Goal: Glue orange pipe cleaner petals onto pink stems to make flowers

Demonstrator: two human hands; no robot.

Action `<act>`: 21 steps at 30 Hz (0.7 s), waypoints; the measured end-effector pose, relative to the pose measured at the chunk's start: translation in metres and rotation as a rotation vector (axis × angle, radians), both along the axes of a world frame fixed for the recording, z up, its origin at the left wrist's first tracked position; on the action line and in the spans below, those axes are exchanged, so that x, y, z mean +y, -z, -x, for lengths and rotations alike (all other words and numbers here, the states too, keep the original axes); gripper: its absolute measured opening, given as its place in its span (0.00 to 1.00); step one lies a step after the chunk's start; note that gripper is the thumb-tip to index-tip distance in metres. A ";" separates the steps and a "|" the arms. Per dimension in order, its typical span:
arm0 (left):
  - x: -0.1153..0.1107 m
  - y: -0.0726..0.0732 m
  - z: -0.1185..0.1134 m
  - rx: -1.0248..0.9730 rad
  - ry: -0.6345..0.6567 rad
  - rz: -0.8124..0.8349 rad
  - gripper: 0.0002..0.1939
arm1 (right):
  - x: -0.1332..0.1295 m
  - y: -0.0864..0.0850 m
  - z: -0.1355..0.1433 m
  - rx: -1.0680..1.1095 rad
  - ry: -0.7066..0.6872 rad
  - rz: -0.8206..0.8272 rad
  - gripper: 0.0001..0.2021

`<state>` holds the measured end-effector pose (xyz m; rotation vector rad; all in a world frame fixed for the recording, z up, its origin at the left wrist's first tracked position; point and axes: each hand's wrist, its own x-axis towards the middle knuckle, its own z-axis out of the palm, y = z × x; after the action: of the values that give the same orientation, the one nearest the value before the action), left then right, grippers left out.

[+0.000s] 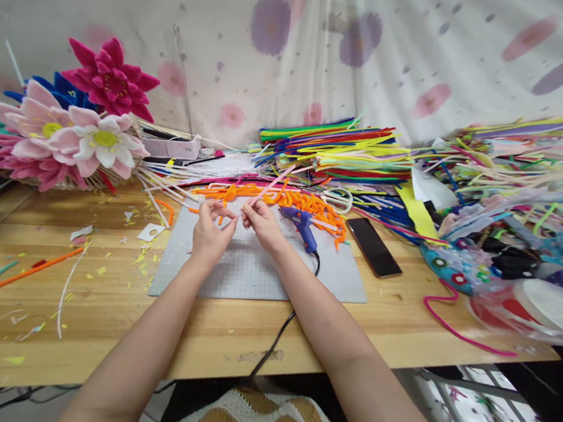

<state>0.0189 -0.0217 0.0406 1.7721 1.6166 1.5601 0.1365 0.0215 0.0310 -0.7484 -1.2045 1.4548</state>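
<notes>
Over the grey cutting mat, my right hand is closed on a pale pink pipe cleaner that slants up and to the right. Close beside it on the left is my left hand, its fingers bent and the thumb pointing at the right fingertips. Whether anything thin lies between the left fingers is too small to tell. Behind both hands lies a heap of orange twisted pipe cleaners. A purple glue gun rests on the mat right of my right hand.
A black phone lies right of the mat. Bundles of coloured pipe cleaners line the back. Fuzzy flowers stand at the left. A plastic tub sits at the right edge, and a black cord crosses the table's front.
</notes>
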 end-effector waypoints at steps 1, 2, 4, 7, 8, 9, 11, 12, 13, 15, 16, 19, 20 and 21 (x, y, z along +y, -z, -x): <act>0.001 0.000 0.000 -0.003 -0.005 0.004 0.19 | 0.000 0.000 0.000 0.001 0.002 0.003 0.14; 0.001 0.001 0.000 -0.002 0.003 0.008 0.21 | 0.001 0.000 0.000 0.000 0.006 0.008 0.14; 0.003 0.001 0.001 0.012 0.047 0.007 0.28 | 0.001 0.001 -0.001 -0.001 0.019 0.021 0.15; 0.006 -0.001 0.009 0.006 0.066 -0.051 0.39 | 0.001 0.003 -0.003 0.022 0.037 0.041 0.14; 0.007 -0.003 0.014 -0.017 0.026 -0.081 0.38 | 0.000 0.004 -0.004 0.033 0.039 0.047 0.14; 0.009 -0.005 0.018 -0.051 -0.034 -0.110 0.35 | 0.000 0.004 -0.004 0.042 0.038 0.054 0.14; 0.011 -0.009 0.026 -0.114 -0.155 -0.133 0.27 | 0.000 0.005 -0.005 0.051 0.034 0.067 0.14; 0.012 -0.011 0.029 -0.127 -0.185 -0.116 0.23 | -0.001 0.005 -0.005 0.055 0.031 0.074 0.14; 0.012 -0.012 0.031 -0.130 -0.194 -0.087 0.20 | -0.001 0.005 -0.005 0.061 0.028 0.082 0.14; 0.012 -0.014 0.034 -0.113 -0.156 -0.005 0.17 | -0.001 0.004 -0.005 0.087 0.026 0.105 0.14; 0.012 -0.015 0.034 -0.099 -0.121 0.035 0.15 | -0.001 0.003 -0.005 0.106 0.028 0.120 0.14; 0.012 -0.012 0.037 -0.059 -0.004 0.138 0.13 | -0.003 -0.001 -0.007 0.168 0.046 0.171 0.13; 0.012 -0.011 0.039 -0.045 0.031 0.170 0.13 | -0.003 -0.002 -0.008 0.184 0.053 0.186 0.13; 0.012 -0.010 0.042 -0.031 0.060 0.202 0.13 | -0.004 -0.003 -0.009 0.195 0.058 0.198 0.12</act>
<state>-0.0228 -0.0098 0.0505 1.6658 1.6275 1.3393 0.1458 0.0178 0.0342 -0.7490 -0.8936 1.5749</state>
